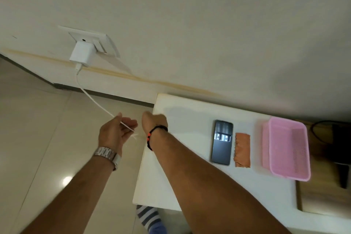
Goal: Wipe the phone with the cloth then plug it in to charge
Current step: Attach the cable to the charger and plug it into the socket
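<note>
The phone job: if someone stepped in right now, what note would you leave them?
Left hand: fingers loosely around the white charging cable, which runs to the charger in the wall socket.
Right hand: beside the left, grip unclear.
Phone lies flat on the white table, orange cloth next to it, pink basket beyond.
Done: cable picked up; wiping can't be judged.
Left: plug the cable into the phone.
</note>
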`<state>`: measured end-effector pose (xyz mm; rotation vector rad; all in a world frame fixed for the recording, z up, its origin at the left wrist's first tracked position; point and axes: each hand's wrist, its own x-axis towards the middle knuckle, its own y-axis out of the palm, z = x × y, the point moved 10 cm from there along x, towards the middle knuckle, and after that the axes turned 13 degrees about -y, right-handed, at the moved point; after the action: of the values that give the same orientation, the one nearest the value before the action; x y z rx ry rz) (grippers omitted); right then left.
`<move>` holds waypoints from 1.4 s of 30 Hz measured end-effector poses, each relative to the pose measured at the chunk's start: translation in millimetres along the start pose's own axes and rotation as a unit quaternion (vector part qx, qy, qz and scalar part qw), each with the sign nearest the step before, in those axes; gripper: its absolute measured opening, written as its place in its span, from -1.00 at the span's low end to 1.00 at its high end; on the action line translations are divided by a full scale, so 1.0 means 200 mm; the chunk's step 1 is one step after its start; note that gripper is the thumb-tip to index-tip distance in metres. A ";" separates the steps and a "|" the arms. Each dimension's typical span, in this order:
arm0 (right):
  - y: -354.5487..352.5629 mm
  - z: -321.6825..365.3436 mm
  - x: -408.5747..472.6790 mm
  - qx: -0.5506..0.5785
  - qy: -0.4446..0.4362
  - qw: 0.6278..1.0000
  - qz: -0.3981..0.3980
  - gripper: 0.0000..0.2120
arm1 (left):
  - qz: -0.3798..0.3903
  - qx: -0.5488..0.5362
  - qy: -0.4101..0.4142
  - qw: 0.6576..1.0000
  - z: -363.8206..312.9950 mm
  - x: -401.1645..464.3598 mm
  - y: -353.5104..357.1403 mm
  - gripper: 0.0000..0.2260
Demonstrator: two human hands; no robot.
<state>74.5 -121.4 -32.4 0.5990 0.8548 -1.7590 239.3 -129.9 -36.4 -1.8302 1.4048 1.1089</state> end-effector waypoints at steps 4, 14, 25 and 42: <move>0.05 -0.15 -0.13 0.119 0.113 0.974 0.157 -0.62 | 0.030 -0.048 0.017 0.998 0.02 -0.15 0.15 -0.67; -0.33 0.14 -0.04 0.362 0.044 0.931 0.034 -0.79 | -0.044 -0.146 0.011 0.988 0.12 -0.29 -0.03 -0.57; -0.73 0.02 -0.05 0.346 0.013 0.938 -0.010 -0.72 | -0.347 0.215 0.248 0.879 -0.09 -0.48 -0.10 -0.28; -0.89 -0.24 -0.16 0.235 -0.027 0.970 0.049 -0.65 | 0.095 0.276 0.039 0.956 0.08 -0.38 1.18 -0.81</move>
<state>-83.2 -28.5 7.4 0.8802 0.3587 -1.8859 0.7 -146.9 32.5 -1.3677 1.7514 0.6380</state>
